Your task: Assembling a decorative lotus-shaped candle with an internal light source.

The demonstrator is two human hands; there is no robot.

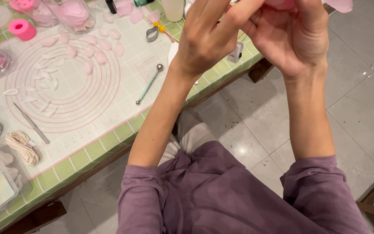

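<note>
Pink, thin, petal-like soft material point(282, 3) is held up at the top edge of the view, pinched between the fingers of the left hand point(206, 41) and the right hand point(293, 37), both closed around it above the edge of the green-tiled surface point(109, 141). It is judged light, pliable and easily dented, so hold is best taken at its base with fingertips only. Loose pink petals point(94, 54) lie on the translucent ringed mat point(66, 108), beside a ball-ended modelling tool point(149, 84).
</note>
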